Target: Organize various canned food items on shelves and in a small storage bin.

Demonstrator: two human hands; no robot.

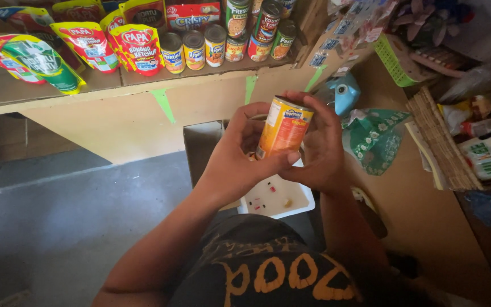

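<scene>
An orange and yellow food can (282,128) is held upright at chest height, in front of a wooden shelf. My left hand (238,156) wraps its left side, thumb across the lower front. My right hand (320,149) cups its right side and back, fingers over the top rim. Both hands grip the can together above an open cardboard box (203,145) with a white container (277,199) inside.
The wooden shelf (143,85) above carries several cans (204,48) and red and yellow sauce pouches (134,48). A blue plastic toy (342,94) and a green patterned bag (376,139) lie to the right. Grey concrete floor (75,210) spreads at left.
</scene>
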